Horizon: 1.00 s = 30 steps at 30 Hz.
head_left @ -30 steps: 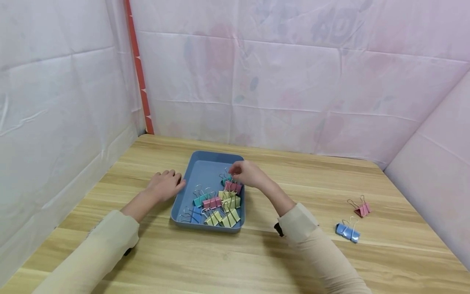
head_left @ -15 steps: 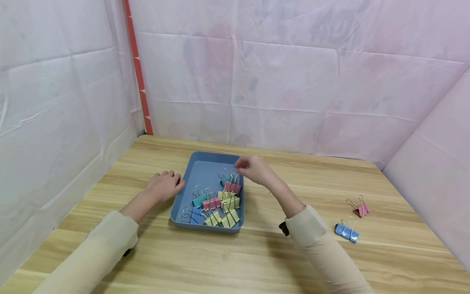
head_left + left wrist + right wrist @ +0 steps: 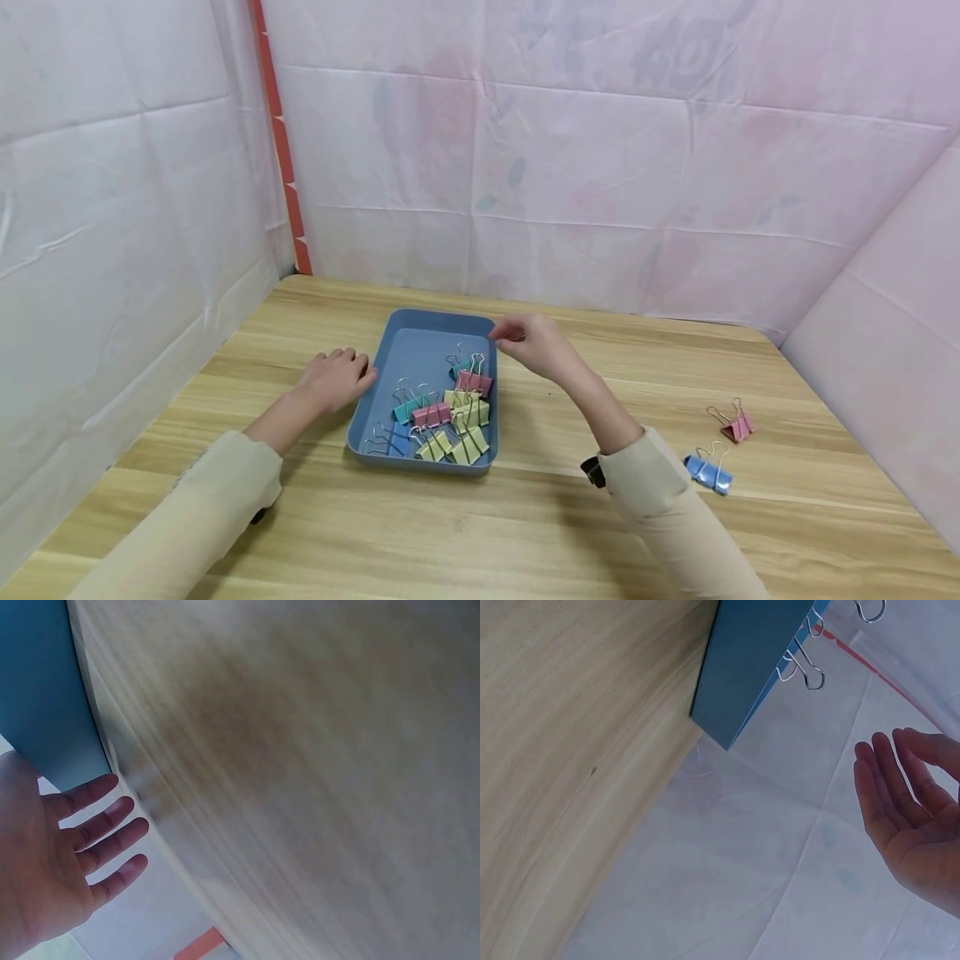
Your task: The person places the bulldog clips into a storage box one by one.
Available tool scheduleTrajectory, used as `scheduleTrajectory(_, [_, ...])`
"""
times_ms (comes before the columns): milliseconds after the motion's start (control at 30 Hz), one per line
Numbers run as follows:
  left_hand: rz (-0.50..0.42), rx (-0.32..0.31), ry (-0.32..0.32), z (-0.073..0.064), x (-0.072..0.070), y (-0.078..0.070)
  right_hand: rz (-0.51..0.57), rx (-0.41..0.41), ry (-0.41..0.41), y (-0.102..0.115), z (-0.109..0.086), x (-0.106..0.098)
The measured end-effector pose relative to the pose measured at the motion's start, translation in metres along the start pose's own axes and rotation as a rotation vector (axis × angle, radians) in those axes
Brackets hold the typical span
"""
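Note:
A blue tray (image 3: 420, 342) holds several binder clips in its front and right parts: teal, pink, yellow and blue. My left hand (image 3: 337, 382) lies at the tray's left rim, its thumb at the edge; the left wrist view shows its fingers (image 3: 105, 823) extended and holding nothing. Over the tray's right rim, near the far corner, hovers my right hand (image 3: 542, 348). Its fingers (image 3: 889, 776) are loosely bent with nothing between them. The nearest clips to it are a pink binder clip (image 3: 476, 383) and a teal binder clip (image 3: 457, 367).
On the right side of the wooden table (image 3: 465, 533) lie a pink binder clip (image 3: 738, 427) and a blue binder clip (image 3: 708, 474). White sheets (image 3: 585, 167) hang around the table's back and sides.
My right hand has drawn up and to the right, away from the teal and pink clips in the tray. The left hand has stayed at the left rim.

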<state>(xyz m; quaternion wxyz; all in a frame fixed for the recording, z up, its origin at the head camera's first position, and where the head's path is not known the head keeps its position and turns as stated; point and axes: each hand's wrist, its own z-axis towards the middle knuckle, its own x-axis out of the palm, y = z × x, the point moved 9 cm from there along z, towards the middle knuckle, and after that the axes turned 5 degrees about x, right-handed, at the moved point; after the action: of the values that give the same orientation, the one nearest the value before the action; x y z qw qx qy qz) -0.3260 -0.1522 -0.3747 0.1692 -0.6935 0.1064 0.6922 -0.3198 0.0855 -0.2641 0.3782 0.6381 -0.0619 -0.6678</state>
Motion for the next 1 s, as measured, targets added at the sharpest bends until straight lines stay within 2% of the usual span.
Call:
scheduleTrajectory(300, [0.001, -0.006, -0.001, 0.000, 0.000, 0.000, 0.042, -0.012, -0.031, -0.001, -0.014, -0.014])
scheduleTrajectory(500, [0.006, -0.005, -0.006, 0.000, -0.001, -0.001, 0.061, 0.015, -0.051, -0.008, -0.025, -0.025])
scheduleTrajectory(1000, [0.001, -0.007, -0.005, 0.000, -0.001, 0.000, 0.014, 0.016, -0.096, -0.026, -0.045, -0.044])
